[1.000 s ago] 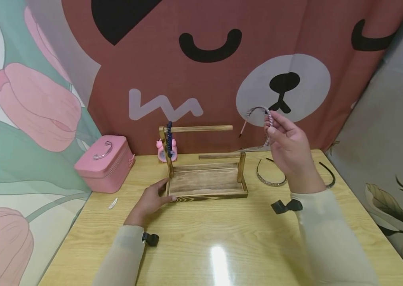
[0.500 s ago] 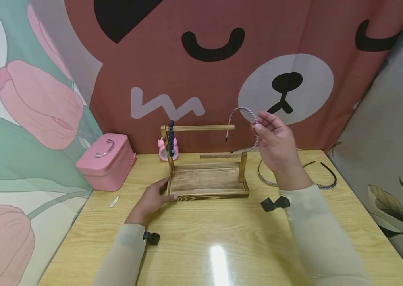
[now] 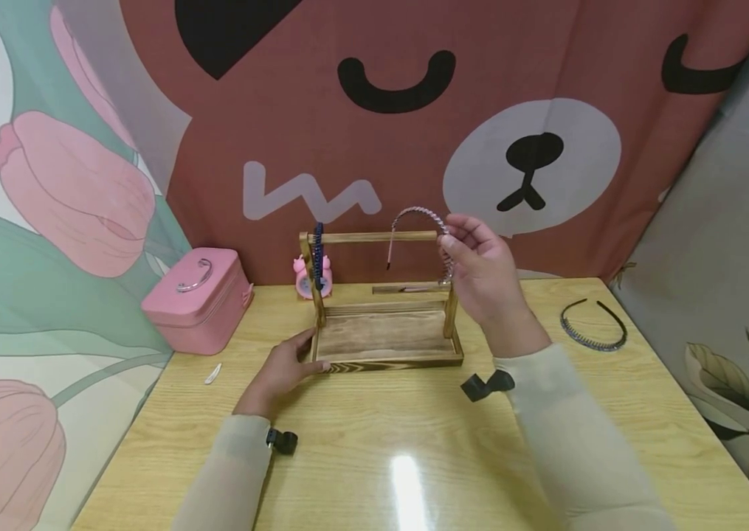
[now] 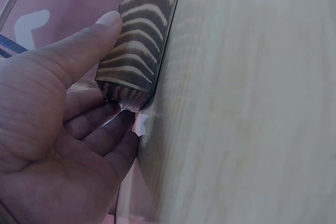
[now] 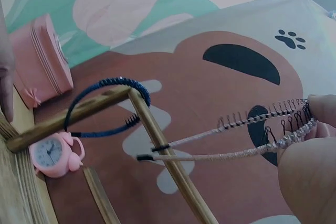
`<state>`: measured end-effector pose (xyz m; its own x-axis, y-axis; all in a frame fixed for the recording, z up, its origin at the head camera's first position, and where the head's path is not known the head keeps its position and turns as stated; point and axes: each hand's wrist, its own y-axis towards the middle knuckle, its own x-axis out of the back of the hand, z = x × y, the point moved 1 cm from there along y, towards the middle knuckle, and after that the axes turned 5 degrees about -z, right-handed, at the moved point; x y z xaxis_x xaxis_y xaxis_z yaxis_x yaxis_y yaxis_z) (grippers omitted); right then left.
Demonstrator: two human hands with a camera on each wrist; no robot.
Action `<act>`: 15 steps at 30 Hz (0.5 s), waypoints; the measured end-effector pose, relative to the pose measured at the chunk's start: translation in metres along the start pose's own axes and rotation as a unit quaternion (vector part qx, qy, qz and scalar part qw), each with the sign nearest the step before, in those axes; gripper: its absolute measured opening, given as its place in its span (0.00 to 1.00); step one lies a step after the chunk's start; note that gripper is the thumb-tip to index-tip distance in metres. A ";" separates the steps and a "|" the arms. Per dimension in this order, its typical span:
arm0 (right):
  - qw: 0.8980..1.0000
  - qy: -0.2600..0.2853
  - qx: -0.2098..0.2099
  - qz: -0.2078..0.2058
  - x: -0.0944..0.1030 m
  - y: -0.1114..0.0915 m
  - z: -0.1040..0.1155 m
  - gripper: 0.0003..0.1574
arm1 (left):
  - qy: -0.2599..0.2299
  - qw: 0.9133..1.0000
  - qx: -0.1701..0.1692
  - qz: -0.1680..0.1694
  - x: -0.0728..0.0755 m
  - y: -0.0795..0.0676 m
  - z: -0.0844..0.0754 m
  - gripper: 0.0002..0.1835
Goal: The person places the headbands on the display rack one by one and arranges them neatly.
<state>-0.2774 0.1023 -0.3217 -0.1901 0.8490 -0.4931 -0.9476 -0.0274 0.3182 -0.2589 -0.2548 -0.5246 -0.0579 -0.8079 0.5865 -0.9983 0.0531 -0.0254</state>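
My right hand pinches a pink beaded headband with wire teeth between thumb and fingers. The headband's arch stands at the free end of the upper bar of a wooden rack. In the right wrist view its two dark-tipped ends cross the bar; whether they straddle it I cannot tell. A dark blue headband hangs on that bar, beside the left post. My left hand holds the rack's front left corner, thumb on the striped front edge, fingers at the corner's end.
Behind the rack's left post stands a pink alarm clock. A pink case occupies the table's back left, with a white hair clip in front of it. Another toothed headband lies at right. A lower bar juts left from the right post.
My right hand has carried the pink headband leftward, from right of the rack to the upper bar's free end. The left hand stays at the rack's corner.
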 end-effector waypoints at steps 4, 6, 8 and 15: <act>1.000 -0.009 -0.019 0.018 -0.003 -0.002 -0.002 0.17 | -0.003 1.000 0.001 -0.001 0.000 0.000 -0.001 0.50; 0.999 -0.012 -0.021 0.024 -0.005 -0.003 -0.002 0.17 | 0.001 1.000 -0.001 0.000 0.000 0.000 -0.001 0.50; 0.999 -0.005 -0.018 0.029 -0.009 -0.003 -0.003 0.16 | 0.005 1.000 -0.002 0.001 0.001 0.000 -0.001 0.50; 0.998 0.024 -0.009 0.052 -0.028 0.000 -0.003 0.13 | -0.005 1.000 -0.002 0.001 0.000 -0.001 -0.001 0.50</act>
<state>-0.2731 0.0775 -0.3101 -0.2997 0.8151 -0.4959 -0.9263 -0.1241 0.3558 -0.2580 -0.2545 -0.5235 -0.0603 -0.8140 0.5778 -0.9981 0.0575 -0.0231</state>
